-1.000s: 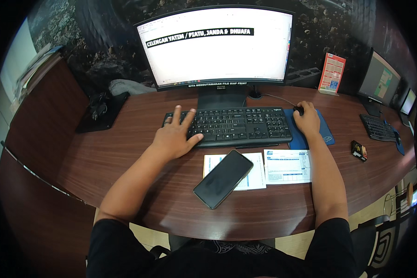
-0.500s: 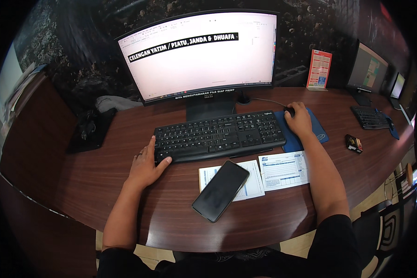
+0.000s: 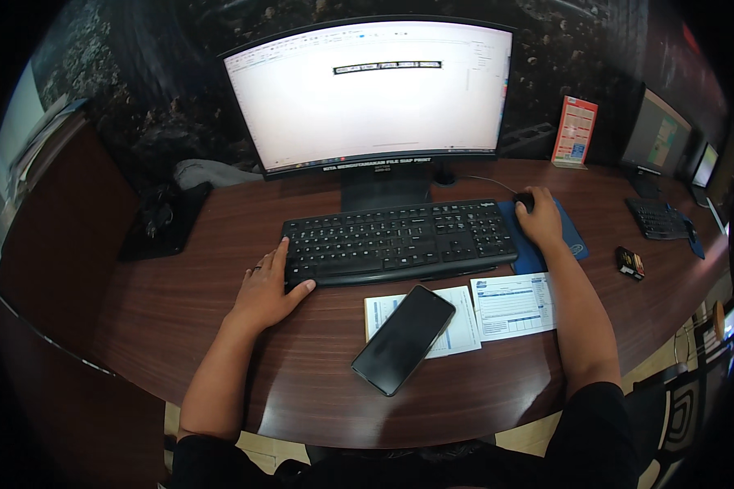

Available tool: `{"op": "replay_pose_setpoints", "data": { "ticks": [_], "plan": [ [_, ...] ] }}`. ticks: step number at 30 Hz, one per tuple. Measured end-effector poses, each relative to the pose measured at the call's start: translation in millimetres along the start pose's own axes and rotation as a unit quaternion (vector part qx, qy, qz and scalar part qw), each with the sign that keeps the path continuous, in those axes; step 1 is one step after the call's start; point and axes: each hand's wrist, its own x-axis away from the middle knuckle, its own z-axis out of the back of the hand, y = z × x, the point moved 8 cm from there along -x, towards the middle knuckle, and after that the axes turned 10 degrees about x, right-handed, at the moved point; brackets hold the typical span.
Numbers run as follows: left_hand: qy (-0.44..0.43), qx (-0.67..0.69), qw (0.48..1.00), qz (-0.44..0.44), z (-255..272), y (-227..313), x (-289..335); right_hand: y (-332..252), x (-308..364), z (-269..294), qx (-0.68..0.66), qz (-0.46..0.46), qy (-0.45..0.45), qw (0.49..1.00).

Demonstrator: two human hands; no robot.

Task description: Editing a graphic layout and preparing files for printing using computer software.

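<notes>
My right hand (image 3: 544,222) is curled over a black computer mouse (image 3: 523,200) on a blue mouse pad (image 3: 576,241). At the left end of the black keyboard (image 3: 395,240), my left hand (image 3: 267,295) rests with its fingers apart, the thumb near the front corner and fingertips against the side keys. Behind the keyboard stands a curved monitor (image 3: 367,114), its bright page showing a small dark strip of lettering near the top.
A black smartphone (image 3: 404,340) lies across printed papers (image 3: 465,326), beside a printed form (image 3: 514,306). Rightward are a small dark box (image 3: 630,262), a red desk calendar (image 3: 575,132), and a second keyboard (image 3: 659,218) and monitor (image 3: 659,134). Stacked papers (image 3: 41,151) top the left partition.
On the screen, the large black lettered banner has shrunk to a small strip further right. The view has shifted slightly; both hands keep their places at keyboard and mouse.
</notes>
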Motion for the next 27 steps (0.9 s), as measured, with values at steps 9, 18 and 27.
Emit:
{"op": "replay_pose_setpoints", "data": {
  "ticks": [9,18,27],
  "plan": [
    [-0.011,-0.022,1.000,-0.009,-2,0,-2,-7,1,-1,-0.012,0.041,0.012,0.999],
    [-0.026,-0.035,0.999,-0.009,-9,-9,-3,-9,1,-3,-0.015,0.052,-0.010,0.998],
    [-0.029,-0.034,0.999,0.010,-5,-4,1,-19,3,8,-0.027,0.052,0.017,0.998]
  ]
}}
